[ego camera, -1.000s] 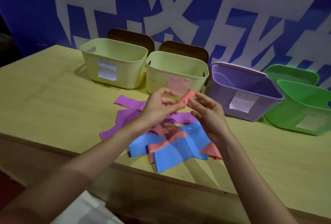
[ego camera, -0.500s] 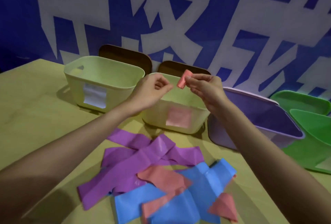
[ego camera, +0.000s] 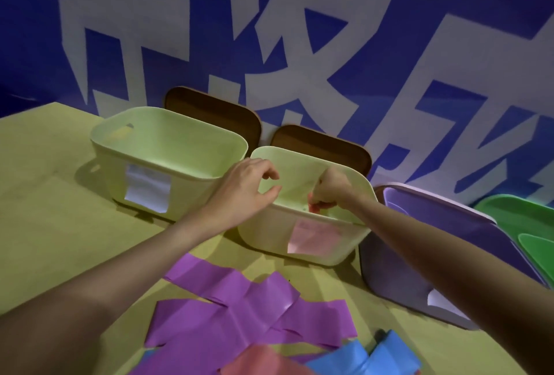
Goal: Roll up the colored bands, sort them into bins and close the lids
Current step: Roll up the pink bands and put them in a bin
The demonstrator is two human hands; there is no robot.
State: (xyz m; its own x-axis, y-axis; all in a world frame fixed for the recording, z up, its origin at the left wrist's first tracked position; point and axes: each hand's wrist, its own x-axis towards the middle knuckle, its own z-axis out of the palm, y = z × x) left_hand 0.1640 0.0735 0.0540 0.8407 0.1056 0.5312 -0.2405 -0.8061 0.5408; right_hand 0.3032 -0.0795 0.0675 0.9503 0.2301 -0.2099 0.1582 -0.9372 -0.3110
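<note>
While the loose bands (ego camera: 239, 323) lie flat in front of the pink-labelled bin (ego camera: 311, 242), the left hand (ego camera: 245, 191), fingers loosely curled and empty, hovers at its near rim. The right hand (ego camera: 329, 191) reaches inside, pinching the rolled pink band (ego camera: 313, 208), evidently to deposit it there.

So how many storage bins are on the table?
4: pale green bin far left, pink-labelled bin beside it, purple bin next, green bin far right, partly cut off.
</note>
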